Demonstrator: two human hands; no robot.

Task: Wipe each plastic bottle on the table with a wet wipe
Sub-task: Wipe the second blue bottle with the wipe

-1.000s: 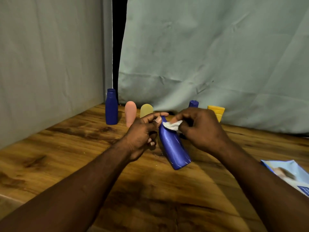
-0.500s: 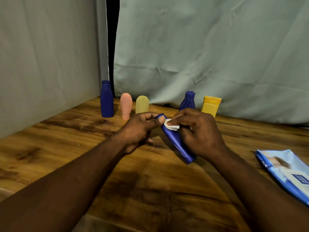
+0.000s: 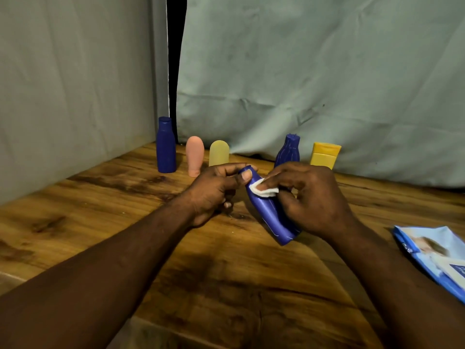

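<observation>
A blue plastic bottle (image 3: 269, 215) is held tilted above the table, cap end up and away from me. My left hand (image 3: 216, 192) pinches its cap end between thumb and fingers. My right hand (image 3: 309, 197) wraps round the bottle's body and presses a small white wet wipe (image 3: 261, 189) against its upper side. Along the back stand a tall blue bottle (image 3: 166, 146), a pink bottle (image 3: 195, 156), a pale yellow bottle (image 3: 219, 152), a ribbed blue bottle (image 3: 288, 149) and an orange-yellow bottle (image 3: 324, 154).
A blue wet-wipe pack (image 3: 437, 258) lies flat at the right edge of the wooden table (image 3: 100, 222). Grey-green cloth hangs behind and to the left of the table, with a dark gap at the corner.
The wipe has slid a little down the bottle from the cap toward the shoulder. The camera view has tipped up slightly, showing more of the back row.
</observation>
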